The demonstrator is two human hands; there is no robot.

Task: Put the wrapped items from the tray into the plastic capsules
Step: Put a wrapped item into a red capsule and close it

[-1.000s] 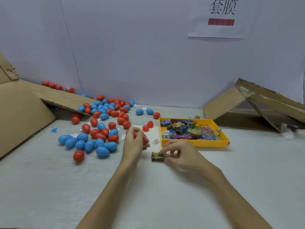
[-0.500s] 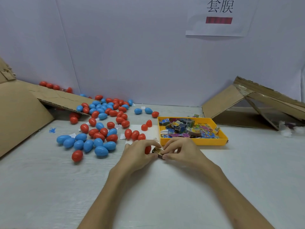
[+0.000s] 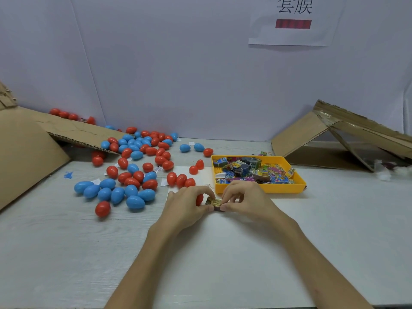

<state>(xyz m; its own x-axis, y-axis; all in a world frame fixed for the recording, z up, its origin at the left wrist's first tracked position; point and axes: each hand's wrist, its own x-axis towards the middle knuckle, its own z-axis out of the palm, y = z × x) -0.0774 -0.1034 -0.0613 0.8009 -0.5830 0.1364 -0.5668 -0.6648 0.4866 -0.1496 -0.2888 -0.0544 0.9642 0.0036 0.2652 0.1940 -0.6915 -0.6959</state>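
Risk of the item [image 3: 215, 202] jamming on its way into the capsule [image 3: 199, 199], or slipping loose: probably bulky for a tight fit, and held only at the fingertips. Small, crinkled, gold-printed with a dark end, just in front of the tray [image 3: 258, 190]. Pinched by the right hand [image 3: 244, 200]; left hand [image 3: 188, 205] curled round the red capsule, with its thumb against the item too.

the pale table [image 3: 223, 253] carries a yellow tray [image 3: 278, 189]. left of the tray lie scattered red and blue capsules [image 3: 133, 181] among small paper slips [image 3: 96, 181]. a cardboard sheet [image 3: 29, 152] rests farther left, and folded cardboard [image 3: 298, 132] sits behind the tray to its right.
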